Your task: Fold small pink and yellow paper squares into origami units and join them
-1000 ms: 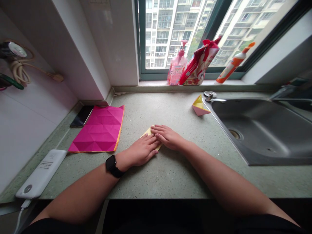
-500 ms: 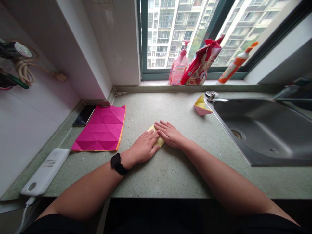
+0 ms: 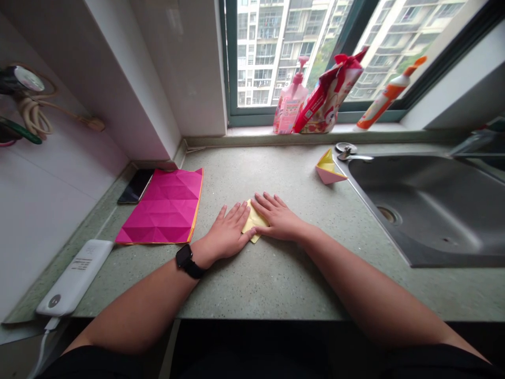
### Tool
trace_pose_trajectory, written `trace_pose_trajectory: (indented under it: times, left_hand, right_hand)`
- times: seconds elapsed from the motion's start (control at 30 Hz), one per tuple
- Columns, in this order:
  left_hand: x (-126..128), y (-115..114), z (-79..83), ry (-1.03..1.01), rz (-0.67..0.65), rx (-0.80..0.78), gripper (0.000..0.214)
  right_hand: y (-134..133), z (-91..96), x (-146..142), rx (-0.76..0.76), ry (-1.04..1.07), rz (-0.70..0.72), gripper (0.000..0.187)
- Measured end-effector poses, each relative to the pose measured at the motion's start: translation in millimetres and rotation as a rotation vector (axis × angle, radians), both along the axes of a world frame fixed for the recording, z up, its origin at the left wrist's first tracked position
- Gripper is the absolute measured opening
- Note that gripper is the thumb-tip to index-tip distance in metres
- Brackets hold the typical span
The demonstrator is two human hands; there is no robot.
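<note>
Okay, yellow folded paper (image 3: 254, 213) lies flat on the worktop (image 3: 268, 284), left of the sink (image 3: 442, 210) and well apart from it. Likely very light, thin and floppy, so it should crease or tear easily and slide about if only brushed. Probably not slippery under bare skin. Best hold: flat fingers near the outer edges to pin it, or a light pinch on a free corner; squeezing the middle could crumple it.

Looks: pale yellow, matt, small, roughly diamond-shaped where it shows, faint crease lines across the face, one corner pointing at the person. Side edges partly covered, so full outline and number of layers: can't tell.

Left hand (image 3: 224, 234), the one farther from the sink, is palm down, fingers fanned, fingertips on the paper's left side, thumb over its lower part. Right hand (image 3: 284, 220), nearer the sink, also palm down, fingers spread along the right side, thumb reaching in. Thumb tips meet or nearly meet; can't tell which. No pinch visible on either.
</note>
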State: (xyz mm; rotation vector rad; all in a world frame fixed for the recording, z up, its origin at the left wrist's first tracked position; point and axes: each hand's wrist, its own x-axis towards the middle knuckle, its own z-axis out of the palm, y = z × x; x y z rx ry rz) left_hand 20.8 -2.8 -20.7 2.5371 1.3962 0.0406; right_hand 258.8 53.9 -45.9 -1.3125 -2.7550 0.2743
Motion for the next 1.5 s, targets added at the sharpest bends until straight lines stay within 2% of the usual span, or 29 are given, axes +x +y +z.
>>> trace_pose_trajectory:
  times: [0.13, 0.3, 0.53, 0.63, 0.73, 0.87, 0.97, 1.07, 1.17, 1.3, 1.43, 1.5]
  left_hand:
    - [-3.7, 1.4, 3.0, 0.048, 0.010, -0.025, 0.080]
    - [-5.9, 2.4, 5.3, 0.090, 0.032, -0.047, 0.085]
    - [-15.3, 8.8, 3.9, 0.156, 0.103, -0.048, 0.070]
    - [-19.1, 11.4, 2.8, 0.106, 0.124, -0.014, 0.070]
    - [-21.3, 12.9, 6.8, -0.104, 0.047, 0.062, 0.065]
    - [-22.5, 10.7, 17.7, -0.440, -0.186, 0.115, 0.044]
    - [-22.2, 8.3, 20.3, -0.510, -0.275, 0.066, 0.037]
    - [-21.2, 9.3, 16.3, -0.512, -0.223, 0.066, 0.031]
    - [-20.3, 12.5, 12.6, -0.552, -0.157, 0.092, 0.023]
    - [-19.9, 14.6, 14.4, -0.589, -0.079, 0.095, 0.019]
    - [-19.1, 12.3, 19.0, -0.578, -0.019, 0.073, 0.015]
    - [-18.3, 10.5, 20.5, -0.577, -0.013, 0.063, 0.014]
  right_hand:
    - [-0.6, -0.1, 2.6, 0.010, -0.021, -0.029, 0.087]
    - [-1.7, -4.3, 6.0, 0.032, -0.047, -0.068, 0.086]
    - [-2.5, -1.7, 6.6, -0.002, -0.092, -0.106, 0.078]
    - [-0.3, -2.6, 11.1, -0.018, -0.065, -0.115, 0.071]
    - [3.9, -5.7, 15.2, -0.022, 0.001, -0.125, 0.070]
    - [10.1, -6.4, 16.4, -0.010, 0.182, -0.129, 0.080]
    - [10.6, 1.1, 15.1, 0.013, 0.393, -0.095, 0.081]
    - [5.2, 15.3, 14.1, 0.040, 0.564, -0.045, 0.063]
    - [-3.3, 28.5, 13.0, 0.043, 0.613, 0.083, 0.038]
    - [-11.8, 32.7, 7.5, 0.032, 0.532, 0.213, 0.034]
    - [-12.6, 28.8, 1.3, 0.056, 0.455, 0.204, 0.015]
    - [-11.6, 28.9, 0.6, 0.055, 0.440, 0.195, 0.018]
